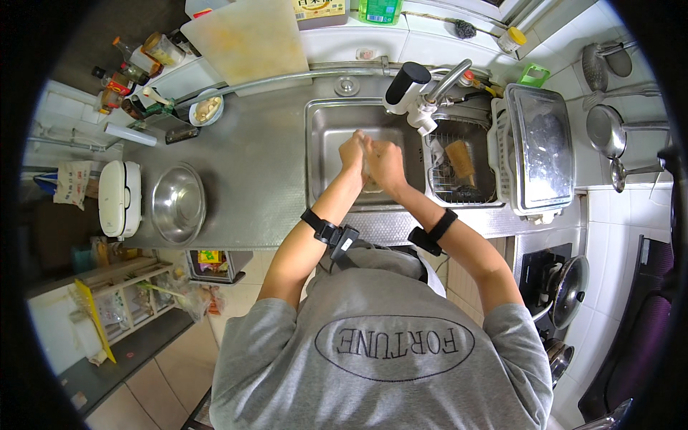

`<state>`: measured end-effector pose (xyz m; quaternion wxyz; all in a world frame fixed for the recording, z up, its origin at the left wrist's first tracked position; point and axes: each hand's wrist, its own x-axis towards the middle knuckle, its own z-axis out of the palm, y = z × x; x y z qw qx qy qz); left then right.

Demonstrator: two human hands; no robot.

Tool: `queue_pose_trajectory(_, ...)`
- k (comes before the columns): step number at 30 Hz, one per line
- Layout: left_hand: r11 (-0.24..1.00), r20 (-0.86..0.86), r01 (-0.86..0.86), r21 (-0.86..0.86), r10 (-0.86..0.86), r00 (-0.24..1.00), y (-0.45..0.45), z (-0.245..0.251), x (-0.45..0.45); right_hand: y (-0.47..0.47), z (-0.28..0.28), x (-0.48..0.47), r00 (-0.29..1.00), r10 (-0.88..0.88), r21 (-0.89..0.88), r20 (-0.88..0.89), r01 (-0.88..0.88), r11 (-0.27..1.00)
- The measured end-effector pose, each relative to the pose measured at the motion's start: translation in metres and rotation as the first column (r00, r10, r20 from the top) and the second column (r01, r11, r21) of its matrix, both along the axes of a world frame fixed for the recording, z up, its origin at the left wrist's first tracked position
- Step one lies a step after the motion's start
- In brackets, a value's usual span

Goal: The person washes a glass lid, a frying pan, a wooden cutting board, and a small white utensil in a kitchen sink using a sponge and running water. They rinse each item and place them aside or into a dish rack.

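Observation:
Over the left basin of the steel sink (328,134), my left hand (352,152) and my right hand (385,163) meet at the fingers. Both have curled fingers. A narrow pale strip shows between them, but whether it is water or a held thing I cannot tell. Below the hands, a brownish round patch near the basin's front is partly hidden. A white and black faucet unit (408,88) with a steel spout stands behind and right of my hands. In the right basin a wire rack holds a tan brush or scrubber (459,159) and a dark scouring pad (465,192).
On the counter at left are a steel bowl (179,204), a white lidded appliance (119,199) and a small bowl of pale pieces (207,109). A cutting board (250,43) leans at the back. Right of the sink stands a lidded dish rack (543,150); ladles hang beyond.

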<state>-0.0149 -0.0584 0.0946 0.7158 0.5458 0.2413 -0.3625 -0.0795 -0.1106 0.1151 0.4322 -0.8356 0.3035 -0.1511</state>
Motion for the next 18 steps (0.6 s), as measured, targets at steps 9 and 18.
queue_pose_trajectory(9, 0.983, -0.028, -0.069, -0.171, 0.065, 0.998, -0.009, -0.026, -0.013, -0.032, -0.033, 0.021, 0.999, 0.010, -0.179, 0.041, -0.002, 0.984)
queue_pose_trajectory(18, 0.925, -0.319, 0.087, -0.370, -0.214, 0.923, 0.034, -0.028, 0.000, -0.066, -0.017, 0.012, 0.985, 0.173, 0.523, 0.008, -0.152, 0.839)
